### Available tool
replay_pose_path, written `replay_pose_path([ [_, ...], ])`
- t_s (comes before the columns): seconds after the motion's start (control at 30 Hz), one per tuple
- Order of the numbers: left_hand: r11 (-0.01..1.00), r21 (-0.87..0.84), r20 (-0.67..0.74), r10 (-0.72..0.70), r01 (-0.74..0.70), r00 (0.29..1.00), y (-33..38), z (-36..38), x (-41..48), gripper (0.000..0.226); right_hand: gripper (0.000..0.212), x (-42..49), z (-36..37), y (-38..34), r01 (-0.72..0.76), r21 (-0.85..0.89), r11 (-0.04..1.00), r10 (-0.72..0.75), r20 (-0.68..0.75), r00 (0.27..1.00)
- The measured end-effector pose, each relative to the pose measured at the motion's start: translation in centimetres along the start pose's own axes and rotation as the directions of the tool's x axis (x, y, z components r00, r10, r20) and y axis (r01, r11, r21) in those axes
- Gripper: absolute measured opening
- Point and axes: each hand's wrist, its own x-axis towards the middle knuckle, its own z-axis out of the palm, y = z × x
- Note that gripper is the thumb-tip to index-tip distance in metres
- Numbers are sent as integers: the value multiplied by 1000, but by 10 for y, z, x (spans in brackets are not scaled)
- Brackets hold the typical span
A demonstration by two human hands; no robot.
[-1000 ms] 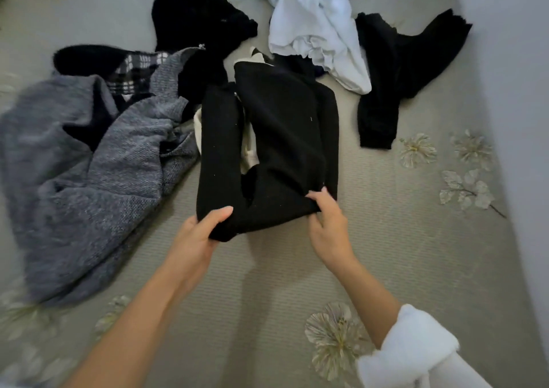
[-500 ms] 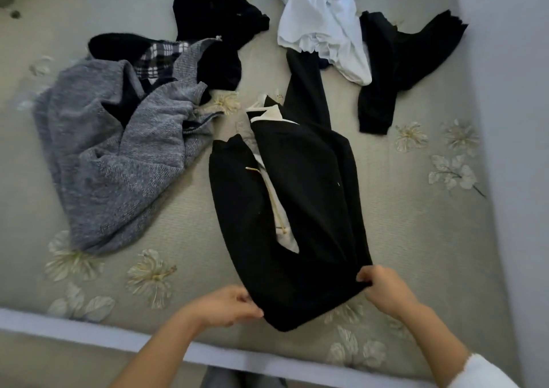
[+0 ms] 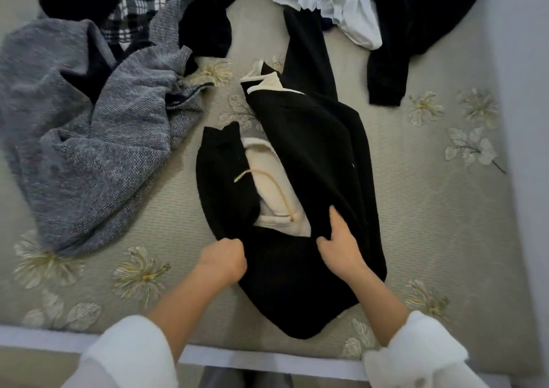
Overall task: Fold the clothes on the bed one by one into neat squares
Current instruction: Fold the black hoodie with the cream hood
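Nothing can be read here — no text, label, brand mark or number shows legibly on the black garment (image 3: 315, 149), on the grey knit garment (image 3: 89, 149) or on the flowered bed cover (image 3: 430, 224).

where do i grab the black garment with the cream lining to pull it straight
Take the black garment by the two edges flanking its cream lining, one hand per side, from the near edge of the bed. It lies lengthwise away from you, so pulling there should straighten it. The left hand and right hand grip about there.
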Motion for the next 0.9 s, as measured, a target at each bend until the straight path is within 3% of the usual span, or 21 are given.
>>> replay_pose_path([
  [0.07,999,-37,311,6,6,951,-9,7,-17,25,73,8,-8,8,-100,-94,991,88,-121,989],
  [0.1,990,-130,524,19,58,851,-13,13,-23,27,71,10,-13,13,-156,-155,975,135,-138,981],
  [0.13,972,-184,709,30,143,704,-16,17,-29,30,69,9,-16,16,-196,-215,957,171,-130,977],
  [0.17,958,-182,831,30,220,556,-18,21,-30,37,69,6,-17,19,-210,-267,941,182,-125,975],
  [0.2,948,-181,874,34,260,485,-19,24,-26,45,69,2,-16,21,-199,-303,932,163,-140,977],
  [0.23,939,-215,846,41,269,532,-19,23,-20,46,70,-2,-13,20,-166,-315,934,112,-183,977],
  [0.27,923,-296,740,59,245,670,-15,21,-12,40,72,-8,-7,18,-127,-319,939,49,-241,969],
  [0.3,901,-397,538,74,174,840,-10,17,-4,34,76,-13,0,15,-98,-327,940,-1,-288,958],
  [0.33,881,-468,276,68,72,959,-6,11,6,30,83,-16,9,13,-94,-335,938,-15,-310,951],
  [0.37,879,-475,5,53,-44,999,-2,3,15,27,91,-18,18,11,-137,-340,930,28,-306,952],
  [0.4,894,-426,-214,52,-141,976,0,-7,25,30,95,-17,27,12,-204,-352,914,104,-285,953],
  [0.43,919,-342,-323,79,-194,943,1,-14,35,41,90,-14,33,14,-265,-361,894,173,-265,948],
  [0.47,947,-245,-308,125,-206,943,1,-20,44,50,73,-8,34,18,-284,-348,894,201,-256,946],
  [0.53,983,-42,-89,176,-180,980,-3,-21,55,49,22,3,22,24,-150,-105,983,109,-324,940],
  [0.57,979,96,-9,183,-181,983,-5,-18,56,40,19,4,10,25,-31,33,999,42,-407,913],
  [0.63,918,335,55,208,-214,977,-7,-14,52,20,26,6,-27,29,93,115,989,-2,-615,789],
  [0.67,905,352,101,218,-240,971,-6,-16,49,13,25,5,-47,32,99,123,987,13,-686,727],
  [0.73,934,158,298,265,-321,917,-2,-25,38,19,24,8,-82,53,0,99,995,73,-735,674],
  [0.8,926,-60,463,358,-374,811,6,-33,23,25,23,15,-105,85,-202,172,964,264,-685,679],
  [0.87,892,-110,518,427,-438,741,13,-37,12,26,20,16,-116,104,-370,282,885,464,-591,660],
  [0.9,889,-94,525,428,-449,736,16,-38,10,26,25,13,-114,101,-398,299,867,496,-586,641],
])
